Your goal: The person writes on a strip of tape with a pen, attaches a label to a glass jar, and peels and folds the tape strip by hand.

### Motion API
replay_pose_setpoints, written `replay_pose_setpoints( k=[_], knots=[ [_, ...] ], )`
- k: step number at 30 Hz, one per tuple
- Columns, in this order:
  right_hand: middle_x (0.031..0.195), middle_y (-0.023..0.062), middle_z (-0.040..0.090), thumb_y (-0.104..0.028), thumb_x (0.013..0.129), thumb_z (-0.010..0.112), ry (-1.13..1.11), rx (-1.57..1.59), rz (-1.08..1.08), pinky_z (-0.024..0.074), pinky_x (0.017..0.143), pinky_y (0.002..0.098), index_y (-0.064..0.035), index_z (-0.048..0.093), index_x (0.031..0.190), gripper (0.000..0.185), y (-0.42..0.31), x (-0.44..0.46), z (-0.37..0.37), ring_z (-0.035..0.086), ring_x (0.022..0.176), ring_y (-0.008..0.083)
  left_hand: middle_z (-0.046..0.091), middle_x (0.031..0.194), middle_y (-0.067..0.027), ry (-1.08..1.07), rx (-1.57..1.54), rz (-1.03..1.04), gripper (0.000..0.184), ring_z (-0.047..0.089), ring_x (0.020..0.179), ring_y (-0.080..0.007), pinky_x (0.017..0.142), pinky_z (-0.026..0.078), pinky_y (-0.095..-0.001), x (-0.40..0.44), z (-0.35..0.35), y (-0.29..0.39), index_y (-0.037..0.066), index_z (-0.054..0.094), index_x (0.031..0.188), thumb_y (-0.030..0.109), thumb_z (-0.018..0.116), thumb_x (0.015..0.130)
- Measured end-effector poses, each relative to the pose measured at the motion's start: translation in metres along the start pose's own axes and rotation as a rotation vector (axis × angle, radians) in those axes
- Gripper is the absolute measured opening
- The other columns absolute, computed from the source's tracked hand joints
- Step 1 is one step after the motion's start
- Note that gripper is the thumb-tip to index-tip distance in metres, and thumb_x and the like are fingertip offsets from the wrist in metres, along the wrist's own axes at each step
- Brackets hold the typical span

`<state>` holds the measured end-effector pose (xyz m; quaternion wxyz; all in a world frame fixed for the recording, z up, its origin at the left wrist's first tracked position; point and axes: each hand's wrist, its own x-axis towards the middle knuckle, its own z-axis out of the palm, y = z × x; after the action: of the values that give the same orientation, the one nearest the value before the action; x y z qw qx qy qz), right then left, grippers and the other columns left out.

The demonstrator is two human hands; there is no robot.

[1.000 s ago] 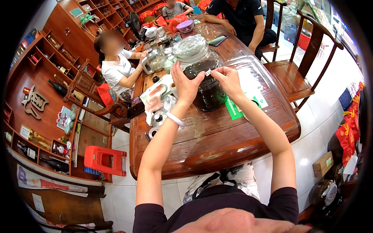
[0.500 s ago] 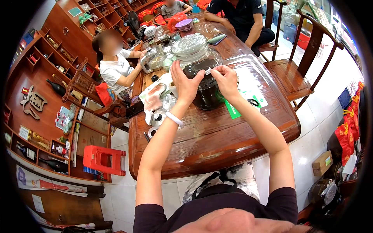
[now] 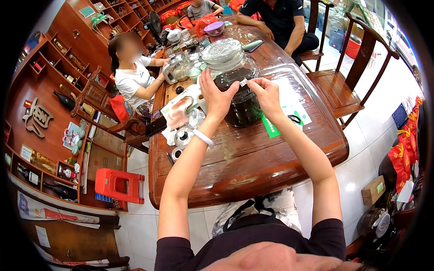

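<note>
A large glass jar [image 3: 242, 110] full of dark liquid stands upright on the wooden table [image 3: 253, 153], its lid [image 3: 223, 50] covered in clear wrap. My left hand [image 3: 218, 97] lies against the jar's left side, fingers up and thumb stretched toward the front. A small whitish piece [image 3: 244, 82] sits between my left thumb and my right fingertips. My right hand [image 3: 266, 95] pinches this piece at the jar's front. What exactly the piece is cannot be made out. A white bracelet is on my left wrist.
Left of the jar are a pinkish packet [image 3: 179, 114], a tape roll [image 3: 177, 153] and glass teaware. Black scissors [image 3: 294, 119] lie on a green and white sheet at the right. One person [image 3: 135, 81] sits at the left, others at the far end. A red stool [image 3: 118, 185] stands at the left.
Both hands keep nearly the same pose at the jar. The view has shifted slightly. The scissors, partly covered by my right arm earlier, show fully.
</note>
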<state>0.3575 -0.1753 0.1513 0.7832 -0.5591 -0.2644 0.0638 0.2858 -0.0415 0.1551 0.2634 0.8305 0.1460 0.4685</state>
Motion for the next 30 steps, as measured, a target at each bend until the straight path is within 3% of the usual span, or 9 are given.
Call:
replay_pose_setpoints(
  k=[8, 30],
  knots=[
    [0.063, 0.0022, 0.059, -0.012, 0.073, 0.063, 0.077, -0.077, -0.043, 0.0417, 0.057, 0.0226, 0.0038, 0.063, 0.073, 0.015, 0.008, 0.007, 0.005, 0.052, 0.06, 0.0066, 0.028, 0.136, -0.0257, 0.004, 0.023, 0.011, 0.091, 0.021, 0.13, -0.0393, 0.107, 0.018, -0.0462, 0.0, 0.001, 0.001, -0.007, 0.026, 0.131, 0.036, 0.074, 0.067],
    [0.068, -0.0015, 0.057, -0.009, 0.079, 0.061, 0.133, 0.033, -0.117, 0.0395, 0.054, 0.0201, 0.0027, 0.06, 0.077, 0.012, 0.013, -0.003, 0.015, 0.047, 0.06, 0.0039, 0.028, 0.135, -0.0256, 0.0, 0.012, 0.027, 0.09, 0.021, 0.129, -0.0393, 0.107, 0.017, -0.0465, -0.001, 0.001, -0.001, -0.006, 0.025, 0.132, 0.036, 0.073, 0.068]
  ],
)
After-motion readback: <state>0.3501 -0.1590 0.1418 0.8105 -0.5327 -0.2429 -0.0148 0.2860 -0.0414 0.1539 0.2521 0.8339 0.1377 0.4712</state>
